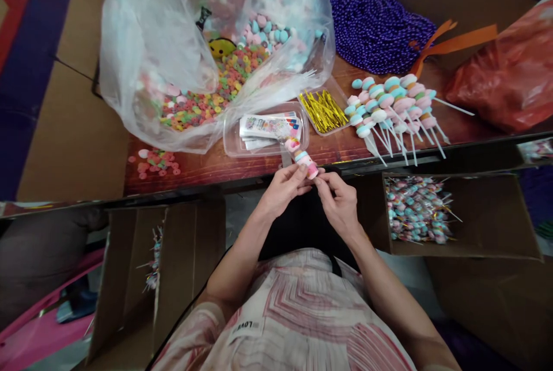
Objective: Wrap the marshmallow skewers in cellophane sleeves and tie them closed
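A candy skewer [306,162] in a clear printed wrapper is held up at the table's front edge, its top leaning left. My left hand [283,188] is closed on its lower left side, thumb along the wrapper. From the right, my right hand [339,198] pinches the lower end, where the fingers hide the stick. Just behind stands a clear plastic tray [231,142] with a stack of printed wrappers [268,127]. Beside it, gold twist ties [325,110] fill a smaller tray. Unwrapped candy skewers [395,105] lie piled on the right, white sticks toward me.
A large clear bag [142,31] of loose candies covers the table's back left. Loose gummy rings [158,162] lie before it. Purple bead strings [375,19] and a red bag [510,71] are at right. Cardboard boxes [488,209] below the edge hold wrapped skewers [417,209].
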{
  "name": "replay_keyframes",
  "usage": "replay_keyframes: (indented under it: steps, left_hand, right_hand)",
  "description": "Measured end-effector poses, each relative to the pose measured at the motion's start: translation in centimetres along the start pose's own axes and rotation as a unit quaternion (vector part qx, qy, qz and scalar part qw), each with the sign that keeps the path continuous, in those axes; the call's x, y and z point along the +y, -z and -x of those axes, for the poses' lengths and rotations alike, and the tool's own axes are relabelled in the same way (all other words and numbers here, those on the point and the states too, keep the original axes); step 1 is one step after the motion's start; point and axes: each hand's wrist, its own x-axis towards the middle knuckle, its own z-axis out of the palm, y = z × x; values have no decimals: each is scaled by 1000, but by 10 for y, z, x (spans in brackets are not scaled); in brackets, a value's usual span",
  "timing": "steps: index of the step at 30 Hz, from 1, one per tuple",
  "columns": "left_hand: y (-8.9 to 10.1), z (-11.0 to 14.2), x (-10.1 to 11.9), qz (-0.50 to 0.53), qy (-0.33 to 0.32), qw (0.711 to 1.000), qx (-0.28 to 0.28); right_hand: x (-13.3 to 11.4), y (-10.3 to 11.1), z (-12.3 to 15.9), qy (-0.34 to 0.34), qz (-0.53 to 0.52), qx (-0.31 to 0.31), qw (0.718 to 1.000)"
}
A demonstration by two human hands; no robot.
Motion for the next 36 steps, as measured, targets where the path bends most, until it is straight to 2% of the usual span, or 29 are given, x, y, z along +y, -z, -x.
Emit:
replay_keyframes:
  steps: [3,5,8,14,16,18,20,22,25,29,36]
  left_hand:
    - [3,-1,10,14,-64,996,55]
    - [2,-3,13,31,-81,995,57]
    - [-3,-5,8,41,-66,996,46]
    - [-9,-1,-6,36,-61,996,51]
    - [-5,-1,-3,54,-73,995,51]
    - [0,-1,1,66,-90,992,52]
    - [3,-1,4,67,-100,992,50]
    - [4,1,3,64,-90,993,38]
    - [1,4,-3,67,-75,994,32]
    - [-2,9,-10,62,-81,993,53]
    - [6,11,-9,90,-118,987,65]
  right_hand:
    - [1,2,4,-6,9,4,1000]
    - [3,0,6,5,9,-10,1000]
    - [3,-6,6,17,12,-20,1000]
    - [0,-17,0,-16,16,37,999]
    - [-2,-13,1,-14,33,10,999]
    - [-3,-5,4,-18,43,-44,998]
    - [-3,2,9,-34,33,-98,994]
    - [-2,6,14,-54,7,-121,991]
    - [0,1,17,-65,-33,-105,992]
    - [-3,-14,12,-65,-72,-93,991]
    - [-7,-28,2,-63,-100,-102,988]
